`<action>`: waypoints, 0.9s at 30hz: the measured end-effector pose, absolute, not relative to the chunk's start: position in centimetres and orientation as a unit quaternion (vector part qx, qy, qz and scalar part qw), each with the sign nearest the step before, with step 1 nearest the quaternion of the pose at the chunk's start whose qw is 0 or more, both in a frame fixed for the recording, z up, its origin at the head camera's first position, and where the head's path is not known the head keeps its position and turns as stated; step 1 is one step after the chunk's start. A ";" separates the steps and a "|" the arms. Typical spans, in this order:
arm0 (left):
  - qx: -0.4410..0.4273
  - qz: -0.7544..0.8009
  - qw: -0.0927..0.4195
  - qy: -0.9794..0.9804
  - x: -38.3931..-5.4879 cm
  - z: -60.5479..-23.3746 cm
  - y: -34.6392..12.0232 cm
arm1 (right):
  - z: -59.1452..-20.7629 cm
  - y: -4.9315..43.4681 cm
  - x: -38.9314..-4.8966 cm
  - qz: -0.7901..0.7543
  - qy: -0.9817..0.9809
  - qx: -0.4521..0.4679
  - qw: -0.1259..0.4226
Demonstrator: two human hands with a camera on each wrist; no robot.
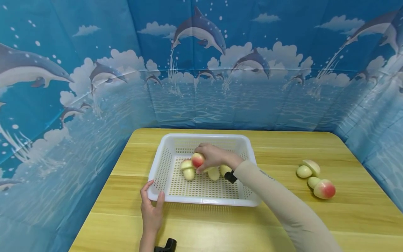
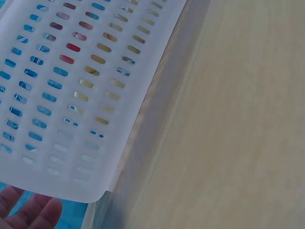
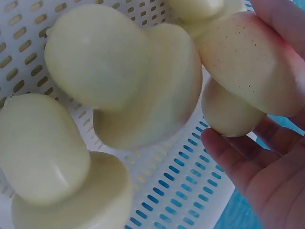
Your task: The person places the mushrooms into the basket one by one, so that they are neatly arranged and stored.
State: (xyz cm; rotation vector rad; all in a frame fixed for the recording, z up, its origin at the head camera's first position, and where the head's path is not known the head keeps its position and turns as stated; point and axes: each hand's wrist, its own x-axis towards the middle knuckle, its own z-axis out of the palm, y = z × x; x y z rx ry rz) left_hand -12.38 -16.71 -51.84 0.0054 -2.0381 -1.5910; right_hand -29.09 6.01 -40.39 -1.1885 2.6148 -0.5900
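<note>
My right hand [image 1: 214, 155] grips a toy mushroom [image 1: 198, 160] with a red-tinted cap, inside the white plastic basket [image 1: 204, 201]. In the right wrist view its speckled cap [image 3: 252, 62] sits between thumb and fingers, the pale stem pointing down. Other mushrooms lie in the basket: one on the left [image 1: 189, 173], one in the middle [image 1: 213, 174], and one [image 1: 225, 169] partly behind the right wrist. My left hand [image 1: 152, 211] holds the basket's front left corner, thumb at the front side, fingers at the left. Its fingertips [image 2: 47, 212] show just past the perforated wall in the left wrist view.
On the wooden table [image 1: 283, 147], right of the basket, lie two more mushrooms, a pale one [image 1: 310, 168] and one with a red-tipped cap [image 1: 324, 189]. A blue dolphin-print curtain [image 1: 252, 98] surrounds the table at the back and sides.
</note>
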 end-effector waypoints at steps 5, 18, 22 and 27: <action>0.004 -0.592 0.277 -0.757 -12.4 -51.8 -16.8 | -40.7 5.9 -29.4 -0.188 0.899 -0.378 0.115; 0.002 -0.589 0.280 -0.758 -12.5 -51.8 -16.9 | -42.1 5.9 -30.3 -0.177 0.913 -0.342 0.136; 0.004 -0.584 0.280 -0.762 -12.6 -51.9 -17.0 | -42.2 5.9 -30.4 -0.178 0.914 -0.335 0.141; 0.006 -0.583 0.277 -0.763 -12.6 -51.8 -17.0 | -42.2 5.7 -30.4 -0.178 0.914 -0.334 0.144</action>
